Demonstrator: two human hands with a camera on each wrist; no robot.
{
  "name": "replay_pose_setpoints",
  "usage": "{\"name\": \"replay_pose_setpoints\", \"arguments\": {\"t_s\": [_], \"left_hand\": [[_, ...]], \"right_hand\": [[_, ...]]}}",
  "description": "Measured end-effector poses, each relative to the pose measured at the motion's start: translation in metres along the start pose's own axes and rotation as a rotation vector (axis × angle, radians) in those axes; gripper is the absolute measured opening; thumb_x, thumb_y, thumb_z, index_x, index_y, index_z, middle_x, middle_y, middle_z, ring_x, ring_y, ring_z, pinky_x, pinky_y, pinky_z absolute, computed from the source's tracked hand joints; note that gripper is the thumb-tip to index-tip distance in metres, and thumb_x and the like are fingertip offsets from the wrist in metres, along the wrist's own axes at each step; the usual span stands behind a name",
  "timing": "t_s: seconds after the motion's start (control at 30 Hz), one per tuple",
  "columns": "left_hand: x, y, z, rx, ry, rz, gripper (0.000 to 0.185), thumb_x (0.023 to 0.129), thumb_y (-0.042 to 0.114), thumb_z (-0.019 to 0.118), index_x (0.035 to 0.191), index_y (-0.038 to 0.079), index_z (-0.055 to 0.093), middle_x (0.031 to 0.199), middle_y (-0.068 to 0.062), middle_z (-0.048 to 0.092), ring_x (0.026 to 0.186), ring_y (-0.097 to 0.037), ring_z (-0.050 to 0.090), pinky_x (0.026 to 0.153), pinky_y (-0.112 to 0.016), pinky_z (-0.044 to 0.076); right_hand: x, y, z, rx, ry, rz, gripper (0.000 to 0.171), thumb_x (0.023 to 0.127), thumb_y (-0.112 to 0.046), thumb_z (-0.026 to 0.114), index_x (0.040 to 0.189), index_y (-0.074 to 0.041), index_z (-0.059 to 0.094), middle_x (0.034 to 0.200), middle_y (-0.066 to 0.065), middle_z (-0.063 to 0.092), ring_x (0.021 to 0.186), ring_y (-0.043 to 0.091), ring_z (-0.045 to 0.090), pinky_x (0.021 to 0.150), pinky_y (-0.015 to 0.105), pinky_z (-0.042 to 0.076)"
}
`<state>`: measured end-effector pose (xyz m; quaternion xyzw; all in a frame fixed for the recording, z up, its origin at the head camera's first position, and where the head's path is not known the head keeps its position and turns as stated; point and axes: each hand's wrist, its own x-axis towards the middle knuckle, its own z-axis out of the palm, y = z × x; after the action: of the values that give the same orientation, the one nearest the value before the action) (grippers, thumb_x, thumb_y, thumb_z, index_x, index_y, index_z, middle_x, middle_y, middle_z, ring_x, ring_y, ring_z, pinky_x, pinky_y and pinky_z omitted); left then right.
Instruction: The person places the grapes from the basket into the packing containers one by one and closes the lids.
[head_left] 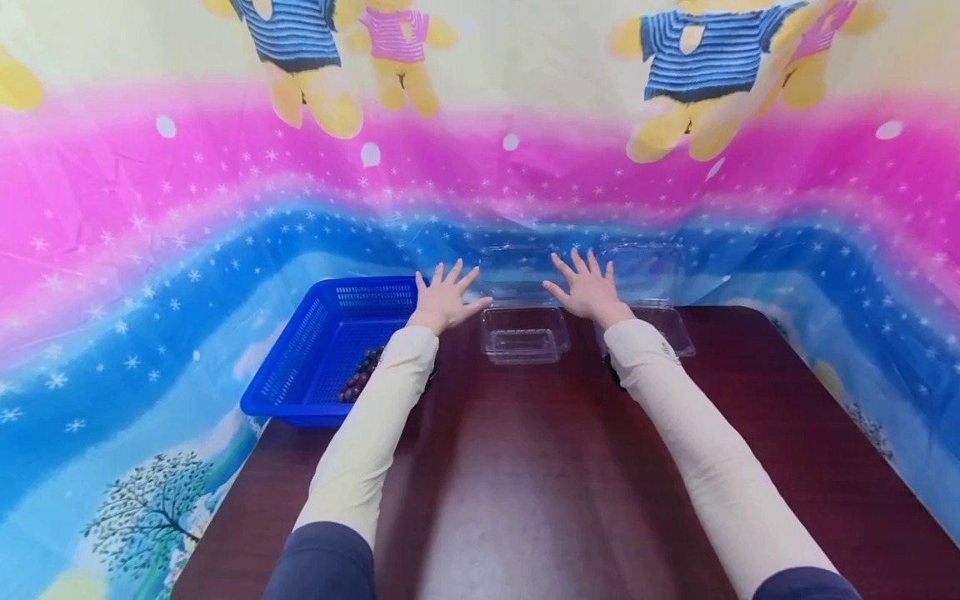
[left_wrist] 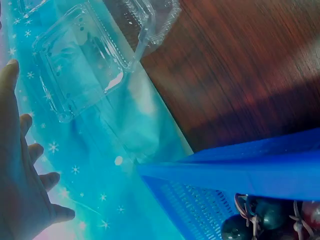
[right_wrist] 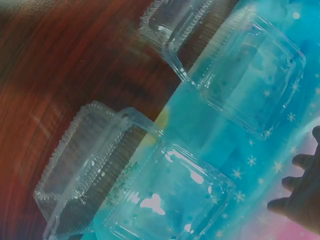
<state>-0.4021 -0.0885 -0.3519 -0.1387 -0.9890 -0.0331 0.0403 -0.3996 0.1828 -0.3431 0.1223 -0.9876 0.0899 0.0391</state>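
Both hands are stretched out over the far side of the table, fingers spread, holding nothing. The left hand (head_left: 446, 302) is above the right end of a blue plastic basket (head_left: 279, 367). In that basket lie dark grapes (head_left: 358, 382), partly hidden by the left sleeve. My right hand (head_left: 588, 287) hovers between two clear plastic clamshell boxes with their lids raised. The nearer-to-centre box (head_left: 523, 335) shows between the hands; the other box (head_left: 671, 329) is partly behind the right wrist. In the right wrist view both boxes show, the fingers (right_wrist: 295, 200) apart from them.
The dark red-brown wooden table (head_left: 525, 467) stretches toward the person. A printed cloth (head_left: 480, 175) with bears and snowflakes hangs behind and at both sides of it. The raised lids stand close to this cloth.
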Motion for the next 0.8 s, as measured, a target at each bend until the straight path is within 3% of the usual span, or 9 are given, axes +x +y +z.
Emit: {"name": "replay_pose_setpoints", "arguments": {"t_s": [0.37, 0.6, 0.8], "left_hand": [[-0.007, -0.022, 0.001, 0.005, -0.014, 0.044, 0.07, 0.089, 0.067, 0.032, 0.148, 0.033, 0.018, 0.155, -0.001, 0.017, 0.143, -0.027, 0.01, 0.11, -0.061, 0.005], [-0.015, -0.038, 0.002, 0.014, 0.036, 0.057, 0.061, 0.092, 0.057, 0.04, 0.143, 0.023, 0.035, 0.143, -0.008, 0.039, 0.128, -0.033, 0.037, 0.104, -0.057, 0.026], [-0.022, -0.049, 0.007, 0.013, 0.043, 0.068, 0.059, 0.093, 0.056, 0.04, 0.136, 0.017, 0.045, 0.134, -0.01, 0.047, 0.12, -0.033, 0.044, 0.098, -0.055, 0.036]], "right_hand": [[0.003, 0.01, 0.024, 0.014, 0.02, -0.051, 0.067, 0.096, -0.052, 0.033, 0.15, -0.022, 0.006, 0.155, 0.016, 0.002, 0.141, 0.039, -0.002, 0.11, 0.059, -0.003], [0.009, 0.015, 0.042, 0.046, 0.059, -0.103, 0.065, 0.097, -0.05, 0.034, 0.15, -0.022, 0.01, 0.155, 0.016, 0.009, 0.141, 0.038, 0.008, 0.111, 0.057, 0.006], [0.009, 0.02, 0.054, 0.064, 0.055, -0.093, 0.062, 0.098, -0.046, 0.036, 0.15, -0.018, 0.015, 0.154, 0.016, 0.014, 0.14, 0.038, 0.012, 0.11, 0.058, 0.01]]}}
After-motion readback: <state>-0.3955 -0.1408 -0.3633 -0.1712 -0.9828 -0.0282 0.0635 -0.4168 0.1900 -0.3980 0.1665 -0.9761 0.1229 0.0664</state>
